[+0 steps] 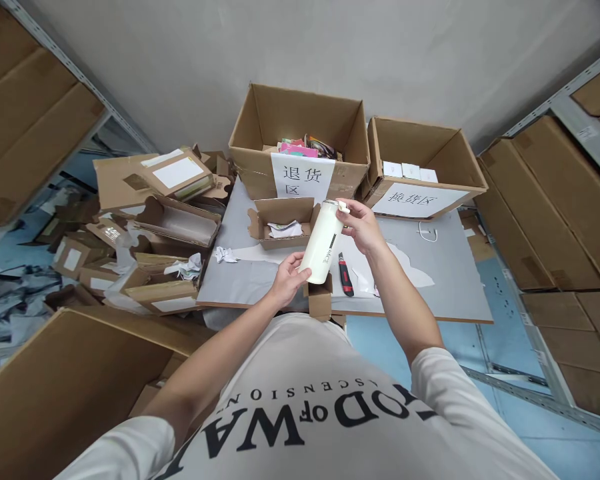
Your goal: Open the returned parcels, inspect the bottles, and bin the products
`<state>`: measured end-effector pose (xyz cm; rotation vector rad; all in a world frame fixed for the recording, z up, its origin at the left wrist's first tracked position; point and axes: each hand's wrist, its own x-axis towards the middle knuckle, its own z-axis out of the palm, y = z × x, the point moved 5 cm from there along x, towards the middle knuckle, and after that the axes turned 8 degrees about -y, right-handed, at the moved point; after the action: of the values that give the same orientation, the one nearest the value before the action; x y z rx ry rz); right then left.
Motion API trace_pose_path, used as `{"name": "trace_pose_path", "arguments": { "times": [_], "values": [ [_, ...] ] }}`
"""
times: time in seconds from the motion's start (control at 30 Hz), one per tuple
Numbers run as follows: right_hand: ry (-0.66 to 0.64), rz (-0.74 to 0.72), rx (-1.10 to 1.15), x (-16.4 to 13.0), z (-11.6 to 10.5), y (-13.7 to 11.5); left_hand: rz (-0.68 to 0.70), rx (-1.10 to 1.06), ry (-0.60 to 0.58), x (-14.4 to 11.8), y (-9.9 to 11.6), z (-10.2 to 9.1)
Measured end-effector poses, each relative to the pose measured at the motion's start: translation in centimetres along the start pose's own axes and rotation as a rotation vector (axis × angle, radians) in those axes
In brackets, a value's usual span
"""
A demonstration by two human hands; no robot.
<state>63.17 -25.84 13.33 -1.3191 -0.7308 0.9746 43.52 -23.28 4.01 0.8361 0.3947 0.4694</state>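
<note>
A cream-white bottle with dark lettering is held tilted above the table, its lid end up and to the right. My left hand grips it near the base. Near the top, my right hand has its fingers closed round the lid. Behind the bottle stands a small open cardboard box with crumpled white paper in it. A red and black utility knife lies on the table just right of the bottle. Below the bottle, part of another small carton shows at the table's front edge.
Two large open cartons stand at the back: a left carton with colourful packs, and a right carton with small white boxes. Opened boxes pile up left of the grey table. Shelves with cartons flank the right side.
</note>
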Motion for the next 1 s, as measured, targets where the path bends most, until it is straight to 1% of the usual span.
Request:
{"name": "trace_pose_path", "arguments": {
  "times": [0.1,0.17,0.27,0.37,0.57,1.0],
  "values": [
    [-0.013,0.022,-0.044,0.0,0.0,0.0,-0.019,-0.038,-0.002,-0.1,-0.3,0.2],
    [-0.056,0.021,-0.051,0.0,0.1,-0.1,-0.044,-0.098,-0.018,-0.1,-0.5,0.3],
    [-0.139,0.013,-0.008,-0.1,0.2,-0.1,-0.082,-0.185,-0.043,-0.1,-0.9,0.3],
    [-0.175,0.023,0.026,0.0,0.2,0.2,-0.092,-0.23,-0.059,0.0,-1.2,0.1],
    [-0.125,0.014,0.004,0.2,0.1,0.5,-0.107,-0.228,-0.065,0.0,-1.3,0.1],
    [-0.098,-0.003,0.004,0.1,0.1,0.1,-0.108,-0.227,-0.08,0.1,-1.3,0.3]
  ]
}}
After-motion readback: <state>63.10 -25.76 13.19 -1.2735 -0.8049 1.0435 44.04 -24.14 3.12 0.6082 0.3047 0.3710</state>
